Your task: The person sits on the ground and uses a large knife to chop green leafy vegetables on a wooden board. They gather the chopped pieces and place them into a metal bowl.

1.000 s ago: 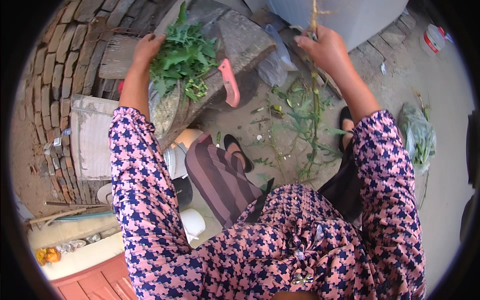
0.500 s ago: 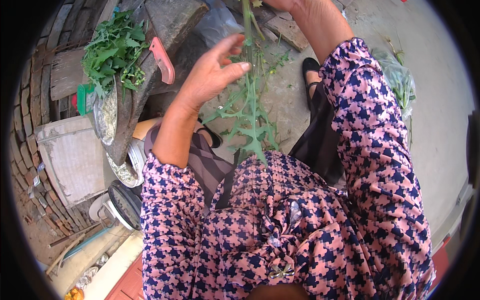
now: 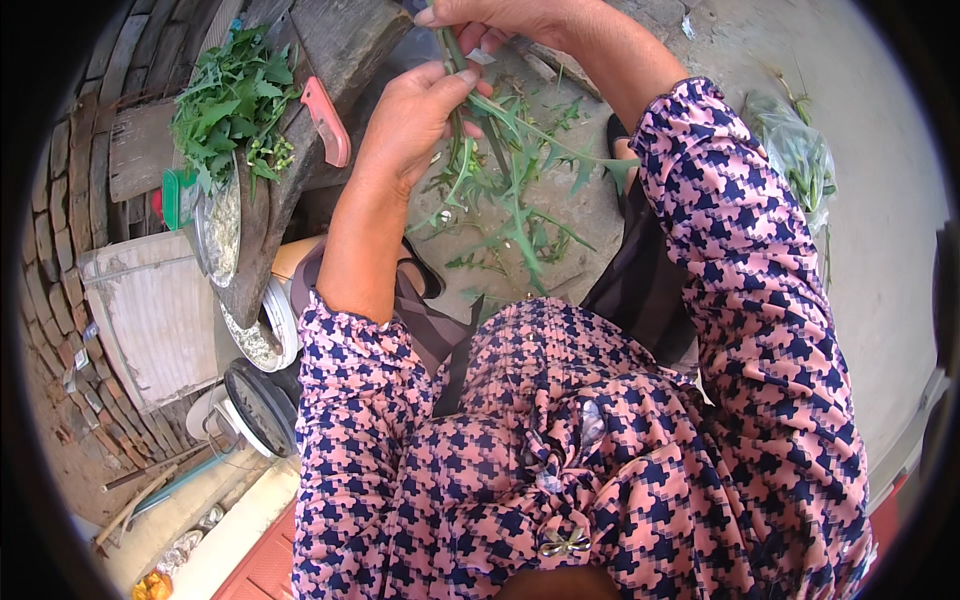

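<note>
A leafy stalk (image 3: 505,170) is gripped between the left hand (image 3: 415,115) and the right hand (image 3: 490,15) above it. To the left, cut leaves (image 3: 225,100) are heaped on a plank (image 3: 300,150), with a knife (image 3: 327,122) laid beside them. A bag (image 3: 800,160) is set on the ground to the right.

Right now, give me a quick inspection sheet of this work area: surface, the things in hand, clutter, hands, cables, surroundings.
Surface: bare concrete ground, leaf scraps scattered on it.
Job's things: long leafy green stem, held upright between both hands; pile of picked greens on a wooden slab.
Clutter: pink-handled knife on the slab, bag of greens, bowls and a white crate at left.
Hands: left hand pinches the stem midway; right hand grips its top.
Cables: nothing seen.
Surroundings: brick wall at left.
</note>
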`<state>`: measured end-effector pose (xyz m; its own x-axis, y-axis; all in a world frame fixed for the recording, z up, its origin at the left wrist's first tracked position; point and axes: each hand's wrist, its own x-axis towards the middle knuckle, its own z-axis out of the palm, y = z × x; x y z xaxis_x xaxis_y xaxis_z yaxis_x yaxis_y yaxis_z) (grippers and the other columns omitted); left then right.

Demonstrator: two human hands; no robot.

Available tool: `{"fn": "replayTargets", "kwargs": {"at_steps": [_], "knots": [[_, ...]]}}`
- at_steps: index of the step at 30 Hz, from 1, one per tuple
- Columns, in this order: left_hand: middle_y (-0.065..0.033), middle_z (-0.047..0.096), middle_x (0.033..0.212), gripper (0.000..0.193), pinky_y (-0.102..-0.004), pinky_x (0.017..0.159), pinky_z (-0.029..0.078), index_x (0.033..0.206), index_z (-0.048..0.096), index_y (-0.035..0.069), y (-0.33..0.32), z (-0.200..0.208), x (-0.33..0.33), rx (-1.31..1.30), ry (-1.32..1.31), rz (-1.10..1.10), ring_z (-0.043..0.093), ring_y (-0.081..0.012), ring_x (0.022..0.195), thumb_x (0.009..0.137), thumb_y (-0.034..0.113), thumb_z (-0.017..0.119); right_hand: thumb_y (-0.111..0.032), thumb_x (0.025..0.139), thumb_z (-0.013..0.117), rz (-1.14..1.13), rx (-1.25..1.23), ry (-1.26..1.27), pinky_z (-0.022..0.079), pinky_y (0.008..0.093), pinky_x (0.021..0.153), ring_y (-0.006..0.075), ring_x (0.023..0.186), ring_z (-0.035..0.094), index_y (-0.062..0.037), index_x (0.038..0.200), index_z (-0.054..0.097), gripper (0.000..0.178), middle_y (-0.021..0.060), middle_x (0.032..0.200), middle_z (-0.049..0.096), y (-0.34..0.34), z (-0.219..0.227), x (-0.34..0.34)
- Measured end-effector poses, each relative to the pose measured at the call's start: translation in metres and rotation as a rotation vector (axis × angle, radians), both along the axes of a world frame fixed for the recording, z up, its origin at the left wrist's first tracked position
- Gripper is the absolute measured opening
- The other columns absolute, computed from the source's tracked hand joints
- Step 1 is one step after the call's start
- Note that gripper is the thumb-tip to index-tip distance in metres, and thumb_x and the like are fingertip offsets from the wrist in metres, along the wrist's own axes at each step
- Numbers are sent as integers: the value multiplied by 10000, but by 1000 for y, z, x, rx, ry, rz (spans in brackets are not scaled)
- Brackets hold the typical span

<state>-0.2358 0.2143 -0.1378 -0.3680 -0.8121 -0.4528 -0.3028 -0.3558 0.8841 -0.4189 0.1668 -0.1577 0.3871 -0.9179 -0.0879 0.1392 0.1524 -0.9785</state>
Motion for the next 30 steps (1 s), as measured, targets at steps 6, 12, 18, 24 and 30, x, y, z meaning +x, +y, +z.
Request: {"fn": "replayTargets", "kwargs": {"at_steps": [6,12,18,24,30], "knots": [[-62,675,863,200,-228,554,414,1018,668,-15,-2,3,4,-175,-58,171,609,-113,641,918,153,626,-217,903,640,-152,37,83,447,295,460,154,514,558,-11,831,655,218,65,649,604,-1,12,-7],[-48,647,812,235,-213,530,439,1082,657,-11,13,0,7,-331,-131,167,585,-109,633,958,175,585,-200,877,645,-207,11,79,450,304,448,163,492,556,5,807,663,217,76,631,606,-5,4,-4],[-225,658,884,135,-384,716,519,922,667,-10,8,-30,6,-761,-888,-162,661,-337,741,851,85,602,-217,785,686,-265,-252,314,506,364,563,197,557,624,26,767,683,244,120,622,641,2,5,7],[-66,611,701,183,-235,513,396,930,656,-5,24,-50,18,-44,40,347,540,-133,562,900,173,629,-236,699,718,-518,-399,555,525,429,659,352,663,671,14,744,695,254,229,690,652,-2,6,0],[-18,596,721,195,-210,520,376,937,669,-18,20,-31,-16,-165,-101,75,506,-80,561,886,168,696,-220,702,705,-466,-440,606,530,432,685,374,692,671,8,735,691,231,240,693,644,2,3,14]]}}
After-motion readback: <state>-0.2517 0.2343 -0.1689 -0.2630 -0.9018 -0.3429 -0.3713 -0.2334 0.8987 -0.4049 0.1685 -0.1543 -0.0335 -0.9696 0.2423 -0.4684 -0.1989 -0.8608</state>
